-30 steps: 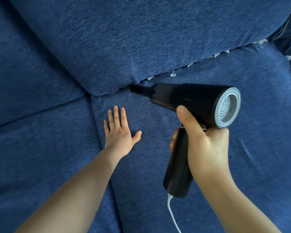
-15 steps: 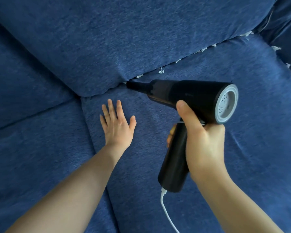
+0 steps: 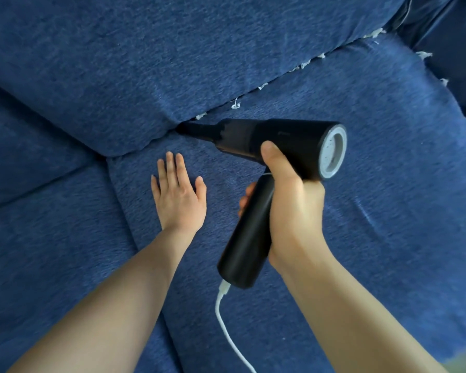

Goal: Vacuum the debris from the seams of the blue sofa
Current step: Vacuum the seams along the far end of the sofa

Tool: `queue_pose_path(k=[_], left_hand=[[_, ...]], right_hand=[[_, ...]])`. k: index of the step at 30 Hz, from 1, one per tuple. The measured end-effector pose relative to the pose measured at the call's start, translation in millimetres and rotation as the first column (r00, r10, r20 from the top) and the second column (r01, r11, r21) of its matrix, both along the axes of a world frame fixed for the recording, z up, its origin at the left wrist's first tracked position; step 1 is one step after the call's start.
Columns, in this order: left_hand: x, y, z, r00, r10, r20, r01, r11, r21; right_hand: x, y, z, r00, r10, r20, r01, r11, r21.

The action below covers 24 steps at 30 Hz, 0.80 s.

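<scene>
The right hand (image 3: pixel 293 205) was wrapped around the handle of the black handheld vacuum (image 3: pixel 269 146), thumb lying up against the barrel. The nozzle (image 3: pixel 191 129) was seated in the seam (image 3: pixel 280 76) between back cushion (image 3: pixel 172 49) and seat cushion (image 3: pixel 361 184), near the seam's 8 o'clock end. The left hand (image 3: pixel 179 195) lay flat, fingers straight, pressing the seat cushion just at 7 o'clock of the nozzle.

White debris (image 3: pixel 236 105) remained along the seam toward 2 o'clock, in scattered tufts up to the far corner; a few more sat at the cushion's right edge (image 3: pixel 424 54).

Judgement: the step is best done by keeping the nozzle tip buried in the crease and drawing it slowly toward 2 o'clock, the flat hand pressing the cushion down to open the gap. The seat cushion offered open room at 3 o'clock for the vacuum body to travel. The white cord (image 3: pixel 226 327) trailed toward 6 o'clock and may drag as the reach lengthens.
</scene>
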<state>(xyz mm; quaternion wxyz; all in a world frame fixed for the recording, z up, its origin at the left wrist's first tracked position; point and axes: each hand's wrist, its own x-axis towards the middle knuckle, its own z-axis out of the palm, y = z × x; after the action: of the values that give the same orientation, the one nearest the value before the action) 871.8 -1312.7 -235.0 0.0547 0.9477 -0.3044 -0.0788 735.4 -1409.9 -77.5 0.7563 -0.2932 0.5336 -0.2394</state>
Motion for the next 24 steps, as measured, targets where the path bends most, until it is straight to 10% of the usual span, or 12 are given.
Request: queue_pose_path(k=[24], left_hand=[[5,-29,3,0.998,-0.056,0.002,0.056,0.998,0.006]], right_hand=[[-21,-27,-10,0.995,-0.092,0.025,0.092,0.996,0.001]])
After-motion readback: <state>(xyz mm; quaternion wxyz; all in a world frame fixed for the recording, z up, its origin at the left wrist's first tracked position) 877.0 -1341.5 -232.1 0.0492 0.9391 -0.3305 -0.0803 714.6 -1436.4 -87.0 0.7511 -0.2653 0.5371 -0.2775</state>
